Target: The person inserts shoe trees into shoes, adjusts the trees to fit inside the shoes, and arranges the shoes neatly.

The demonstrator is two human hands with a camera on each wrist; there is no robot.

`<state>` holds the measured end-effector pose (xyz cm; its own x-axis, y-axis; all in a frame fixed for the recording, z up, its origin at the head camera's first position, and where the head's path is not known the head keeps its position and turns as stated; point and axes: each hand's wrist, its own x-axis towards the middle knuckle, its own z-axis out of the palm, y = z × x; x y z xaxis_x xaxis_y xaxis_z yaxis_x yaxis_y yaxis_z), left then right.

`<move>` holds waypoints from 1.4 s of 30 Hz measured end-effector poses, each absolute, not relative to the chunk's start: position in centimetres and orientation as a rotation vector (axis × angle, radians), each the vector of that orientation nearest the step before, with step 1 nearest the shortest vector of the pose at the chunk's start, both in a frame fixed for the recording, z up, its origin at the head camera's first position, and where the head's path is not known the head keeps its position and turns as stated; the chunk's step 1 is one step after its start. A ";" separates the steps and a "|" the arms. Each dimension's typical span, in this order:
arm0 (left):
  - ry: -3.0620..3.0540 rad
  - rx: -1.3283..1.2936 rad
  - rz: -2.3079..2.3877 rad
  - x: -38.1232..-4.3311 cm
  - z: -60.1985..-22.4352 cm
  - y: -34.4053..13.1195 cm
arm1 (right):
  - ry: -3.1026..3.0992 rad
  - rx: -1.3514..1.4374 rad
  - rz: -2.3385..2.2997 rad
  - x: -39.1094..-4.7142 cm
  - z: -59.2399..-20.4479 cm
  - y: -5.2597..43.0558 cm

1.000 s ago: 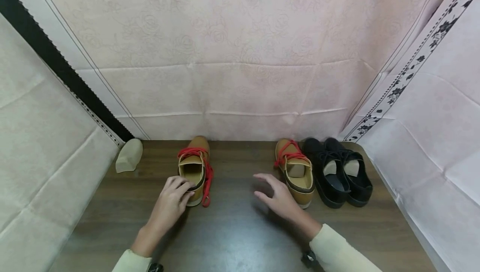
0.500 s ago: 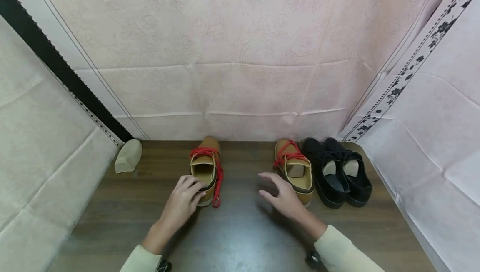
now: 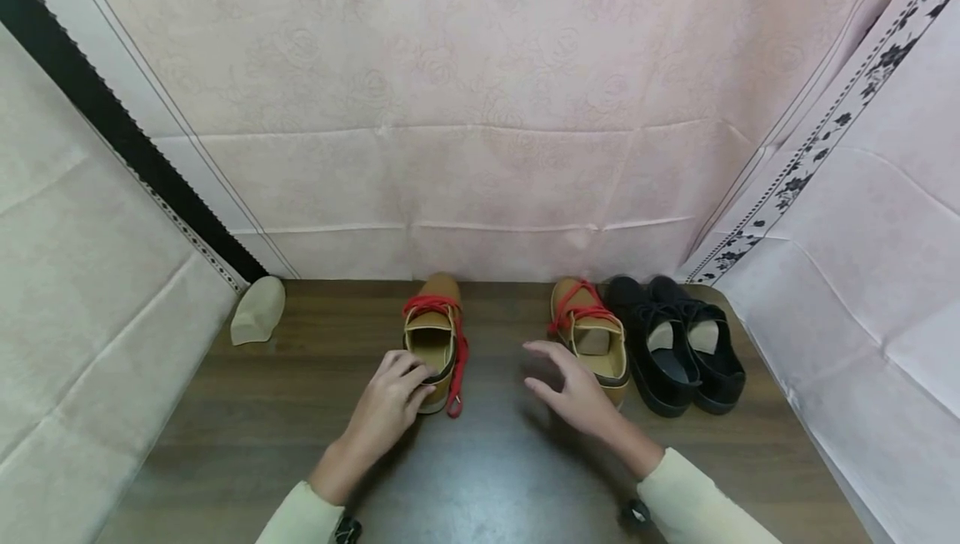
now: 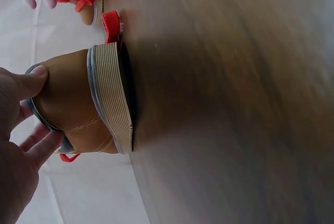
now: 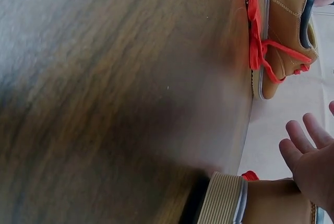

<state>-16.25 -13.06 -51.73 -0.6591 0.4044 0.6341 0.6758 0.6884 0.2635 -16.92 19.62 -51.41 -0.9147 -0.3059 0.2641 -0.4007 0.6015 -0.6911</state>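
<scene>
A tan shoe with red laces [image 3: 437,304] stands on the wooden surface left of centre, toe toward the back wall. My left hand [image 3: 392,394] pinches its heel collar, thumb outside on the tan heel [image 4: 68,85] and fingers over the dark rim. Red laces [image 5: 254,28] hang down its right side to the wood. My right hand [image 3: 573,386] has its fingers spread and holds nothing; it is just left of the second tan shoe [image 3: 600,356], which also has red laces and partly shows behind the hand.
Two black shoes [image 3: 663,361] stand side by side against the second tan shoe, pale pieces inside them. A cream shoe insert [image 3: 258,311] lies at the far left corner. Pale patterned cloth walls [image 3: 480,111] enclose the wooden surface [image 3: 480,461] at back and sides.
My left hand has slid the tan shoe to the right along the back wall, toward the other shoes. My right hand has shifted slightly right, fingers still spread.
</scene>
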 end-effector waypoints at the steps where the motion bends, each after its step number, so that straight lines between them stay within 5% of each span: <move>1: -2.358 -0.831 -0.661 -16.3 -51.7 -12.9 | -2.702 0.602 1.204 -16.9 -51.4 19.7; 42: -2.361 -0.967 -0.621 -13.2 -50.9 -6.2 | -2.590 0.757 1.142 -16.6 -49.2 18.9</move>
